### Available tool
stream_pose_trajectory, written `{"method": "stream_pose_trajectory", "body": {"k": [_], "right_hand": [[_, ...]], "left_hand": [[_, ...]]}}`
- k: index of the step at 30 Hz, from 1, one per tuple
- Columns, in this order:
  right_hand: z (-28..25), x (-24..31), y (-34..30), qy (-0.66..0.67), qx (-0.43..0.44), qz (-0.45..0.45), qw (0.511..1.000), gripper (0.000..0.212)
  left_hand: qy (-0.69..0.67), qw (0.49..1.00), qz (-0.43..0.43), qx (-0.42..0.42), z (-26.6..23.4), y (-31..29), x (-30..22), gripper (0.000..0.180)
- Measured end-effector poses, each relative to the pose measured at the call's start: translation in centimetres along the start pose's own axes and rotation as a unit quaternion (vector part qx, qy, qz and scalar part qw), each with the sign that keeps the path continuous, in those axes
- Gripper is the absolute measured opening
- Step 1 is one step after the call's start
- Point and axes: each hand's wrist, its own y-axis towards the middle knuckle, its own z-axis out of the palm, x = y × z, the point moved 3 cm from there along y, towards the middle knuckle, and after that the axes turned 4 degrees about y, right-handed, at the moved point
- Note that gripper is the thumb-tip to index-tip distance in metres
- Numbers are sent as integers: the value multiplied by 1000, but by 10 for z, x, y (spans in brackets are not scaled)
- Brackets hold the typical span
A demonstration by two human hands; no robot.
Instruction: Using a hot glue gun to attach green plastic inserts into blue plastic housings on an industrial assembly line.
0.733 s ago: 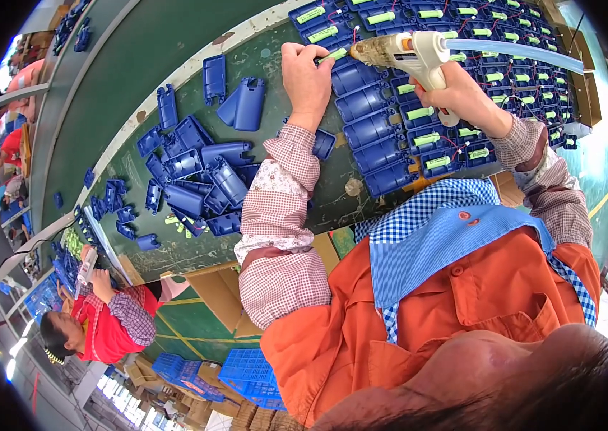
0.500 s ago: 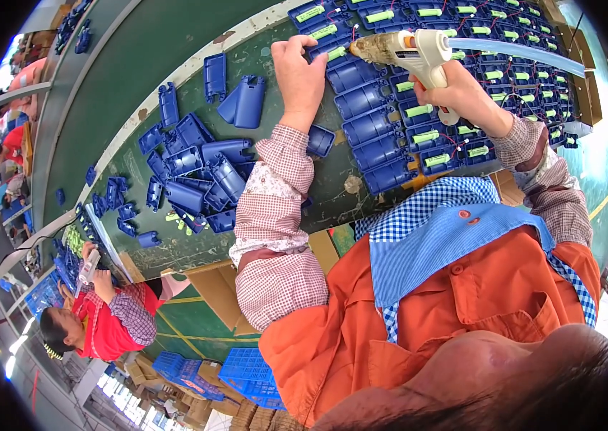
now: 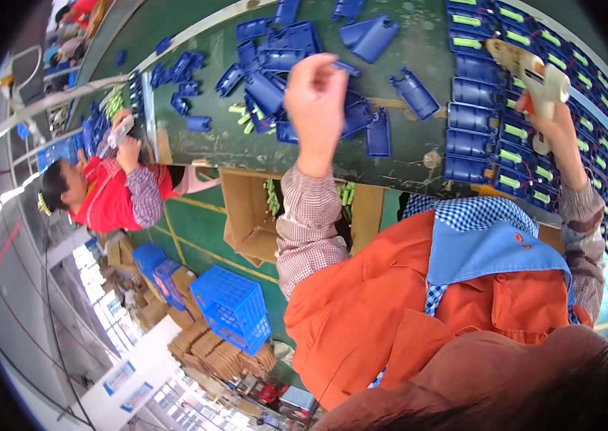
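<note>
White glue gun [image 3: 534, 75] in right hand [image 3: 551, 129].

Left hand [image 3: 316, 100] now over the loose blue housings [image 3: 275, 86], perhaps touching.

Factory assembly line: green workbench [image 3: 419, 154], blue plastic housings [image 3: 472, 115], stacked crates [image 3: 232, 309].

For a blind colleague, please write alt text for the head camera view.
The person's left hand reaches into a heap of loose blue plastic shells on a green worktable, while the right hand grips a cream glue gun above rows of blue plastic shells with green cells.
</note>
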Motion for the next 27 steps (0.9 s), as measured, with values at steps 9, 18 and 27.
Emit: {"method": "stream_pose_trajectory", "body": {"k": [9,18,27], "right_hand": [[7,-2,-2,30,4,-25,999,39],[4,-4,-7,54,-1,-27,998,39],[11,-1,-3,55,-16,-38,998,38]], "left_hand": [[278,931,-85,-223,-199,-5,168,14],[462,886,6,43,-181,34,185,25],[291,953,-63,-62,-213,42,174,18]]}}
